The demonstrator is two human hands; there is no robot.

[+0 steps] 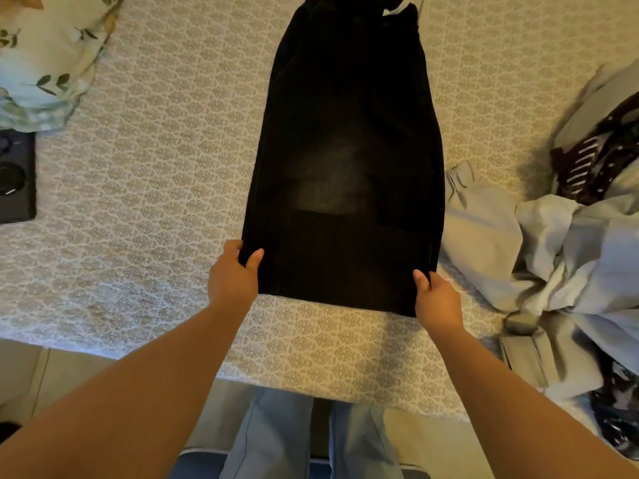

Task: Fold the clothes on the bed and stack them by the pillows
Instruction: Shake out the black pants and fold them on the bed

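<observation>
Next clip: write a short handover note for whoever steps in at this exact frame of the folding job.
Left hand and right hand each pinch a near corner of the black garment, which lies flat and lengthwise on the bed. It is not yet folded across. The unfolded pile of pale and patterned clothes waits on the right. The floral pillow is far left; no stack shows beside it yet.

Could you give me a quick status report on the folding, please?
Left hand and right hand pinch the near corners of the black garment. It lies flat on the bed. Unfolded pile waits right.
</observation>
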